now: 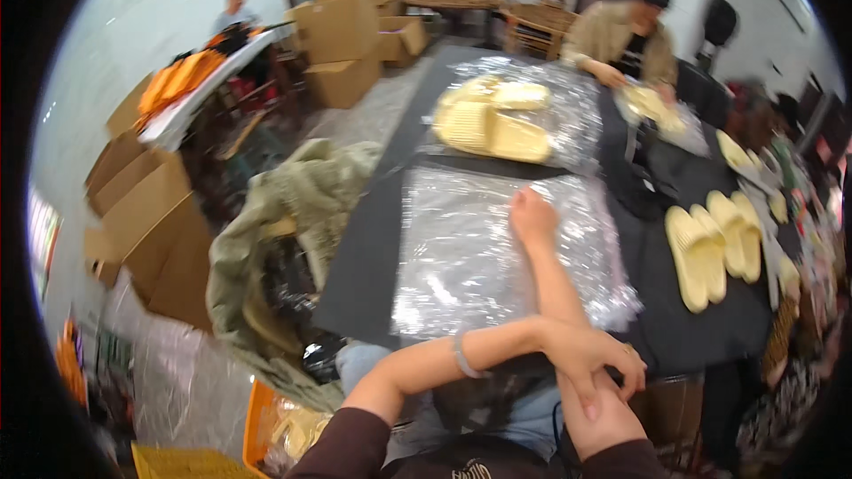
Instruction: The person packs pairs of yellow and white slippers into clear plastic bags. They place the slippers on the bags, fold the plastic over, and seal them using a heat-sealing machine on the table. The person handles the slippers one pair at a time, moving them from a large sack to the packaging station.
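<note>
My left hand [593, 359], with a light band [461, 355] on its wrist, lies across my right forearm [599, 417] with its fingers bent around it. My right hand [533, 211] is closed in a loose fist above the clear plastic bags [461, 248] spread flat on the dark table [364, 275]. Its fingertips are hidden, so I cannot tell if it holds anything. Beyond it, pale yellow slippers [484, 129] lie on more clear plastic. Two more pairs of yellow slippers [695, 253] stand to the right.
Across the table, a person in a tan jacket [581, 35] handles a bagged yellow slipper [652, 106]. A large green sack [248, 248] stands left of the table, with cardboard boxes [164, 231] beyond. An orange crate [257, 426] is at lower left. Another person [235, 13] sits far left.
</note>
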`<state>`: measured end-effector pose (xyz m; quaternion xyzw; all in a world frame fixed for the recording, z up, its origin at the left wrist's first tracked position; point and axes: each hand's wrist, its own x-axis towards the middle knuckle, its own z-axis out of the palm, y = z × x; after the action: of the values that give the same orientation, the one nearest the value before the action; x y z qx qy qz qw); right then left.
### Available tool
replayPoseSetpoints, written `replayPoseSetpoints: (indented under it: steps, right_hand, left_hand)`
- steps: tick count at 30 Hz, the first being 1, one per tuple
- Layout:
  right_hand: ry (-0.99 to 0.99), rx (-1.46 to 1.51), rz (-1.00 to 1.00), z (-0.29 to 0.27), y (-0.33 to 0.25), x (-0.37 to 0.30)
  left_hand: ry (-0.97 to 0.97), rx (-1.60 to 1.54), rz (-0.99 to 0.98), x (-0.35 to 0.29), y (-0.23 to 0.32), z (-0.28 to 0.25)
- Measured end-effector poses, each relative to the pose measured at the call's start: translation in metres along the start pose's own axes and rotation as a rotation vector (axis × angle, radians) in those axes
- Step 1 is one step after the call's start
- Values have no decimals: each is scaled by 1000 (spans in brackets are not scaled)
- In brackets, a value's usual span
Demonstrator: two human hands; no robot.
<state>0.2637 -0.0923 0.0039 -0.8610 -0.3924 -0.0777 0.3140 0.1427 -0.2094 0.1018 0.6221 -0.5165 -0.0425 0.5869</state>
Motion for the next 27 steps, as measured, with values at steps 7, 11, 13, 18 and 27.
replayPoseSetpoints:
  steps: [7, 11, 13, 18, 27]
  right_hand:
    - [25, 63, -47, 7, 6, 3]
    - [47, 62, -45, 13, 15, 4]
    - [68, 58, -37, 13, 23, 4]
    - [127, 97, -109, 12, -8, 1]
    - [67, 58, -14, 1, 24, 4]
  left_hand:
    - [69, -48, -143, 2, 12, -5]
    - [274, 471, -255, 24, 39, 19]
    - [308, 1067, -171, 40, 52, 34]
    - [234, 2176, 243, 88, 32, 51]
    - [140, 2407, 757, 101, 27, 46]
